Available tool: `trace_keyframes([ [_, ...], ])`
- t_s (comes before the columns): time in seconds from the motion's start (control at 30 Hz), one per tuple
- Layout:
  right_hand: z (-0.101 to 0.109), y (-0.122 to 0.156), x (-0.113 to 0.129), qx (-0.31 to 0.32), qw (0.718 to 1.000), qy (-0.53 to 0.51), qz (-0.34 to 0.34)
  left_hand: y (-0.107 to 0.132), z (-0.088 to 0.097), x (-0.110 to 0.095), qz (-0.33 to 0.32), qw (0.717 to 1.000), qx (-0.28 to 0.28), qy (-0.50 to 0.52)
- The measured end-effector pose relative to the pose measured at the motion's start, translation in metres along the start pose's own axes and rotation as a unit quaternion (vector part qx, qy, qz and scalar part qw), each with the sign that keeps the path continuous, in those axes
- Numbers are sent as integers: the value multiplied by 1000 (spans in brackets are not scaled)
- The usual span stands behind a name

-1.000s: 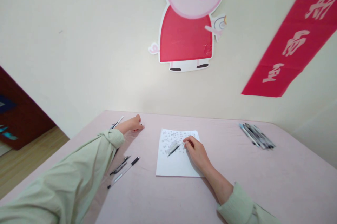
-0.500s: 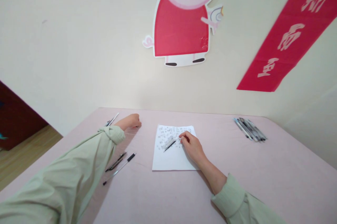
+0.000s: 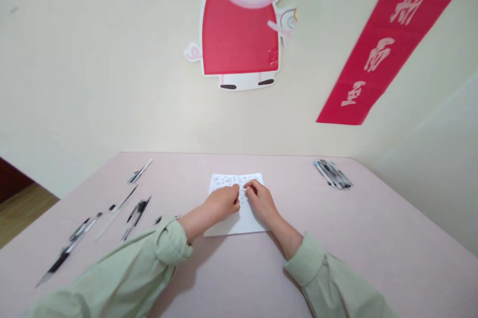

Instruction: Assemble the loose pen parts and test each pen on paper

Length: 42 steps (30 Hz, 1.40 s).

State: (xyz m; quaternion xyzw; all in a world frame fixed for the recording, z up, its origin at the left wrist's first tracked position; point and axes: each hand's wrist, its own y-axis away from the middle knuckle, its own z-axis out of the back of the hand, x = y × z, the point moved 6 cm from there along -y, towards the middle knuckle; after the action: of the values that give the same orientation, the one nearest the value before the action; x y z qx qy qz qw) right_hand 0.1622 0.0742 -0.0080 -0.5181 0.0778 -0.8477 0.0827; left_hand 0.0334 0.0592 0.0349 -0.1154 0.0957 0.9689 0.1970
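Both my hands meet over a white sheet of paper (image 3: 233,180) with small handwriting that lies on the pink table (image 3: 358,238). My left hand (image 3: 221,203) rests on the sheet with its fingers curled in. My right hand (image 3: 261,201) sits just to its right, fingers pinched, fingertips nearly touching the left hand's. Whatever lies between the fingers of either hand is hidden. No pen shows on the sheet.
Several pens lie scattered on the left of the table: one far back (image 3: 140,171), two nearer (image 3: 136,211), another by the left edge (image 3: 70,245). A bundle of pens (image 3: 332,173) lies at the back right. A cartoon cutout (image 3: 239,24) and red banner (image 3: 377,54) hang on the wall.
My left hand came from the far left of the table over to the paper and now meets my right hand. The pen in my right hand is no longer visible. The view shifted right.
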Motion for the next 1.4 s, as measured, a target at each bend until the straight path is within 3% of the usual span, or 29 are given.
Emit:
trace_keyframes([
  [0.13,1,0,-3,-3,1000,-20,-5,2,-18,-4,19,1000,-9,-10],
  [0.3,1,-1,-4,-2,999,-31,-12,31,-3,15,55,994,-96,19],
  [0.43,2,-2,-5,7,1000,-23,-9,53,1,23,98,985,-133,42],
  [0.67,3,5,14,41,984,151,90,63,-14,24,107,981,-155,47],
  [0.83,-4,9,21,65,959,261,91,63,-15,32,125,980,-154,15],
  [1.0,-8,8,24,86,943,308,93,61,-15,35,132,979,-158,5],
  [1.2,-7,8,27,103,948,276,116,60,-14,34,113,977,-180,2],
  [1.4,11,1,16,128,977,121,120,61,-7,30,68,969,-237,2],
])
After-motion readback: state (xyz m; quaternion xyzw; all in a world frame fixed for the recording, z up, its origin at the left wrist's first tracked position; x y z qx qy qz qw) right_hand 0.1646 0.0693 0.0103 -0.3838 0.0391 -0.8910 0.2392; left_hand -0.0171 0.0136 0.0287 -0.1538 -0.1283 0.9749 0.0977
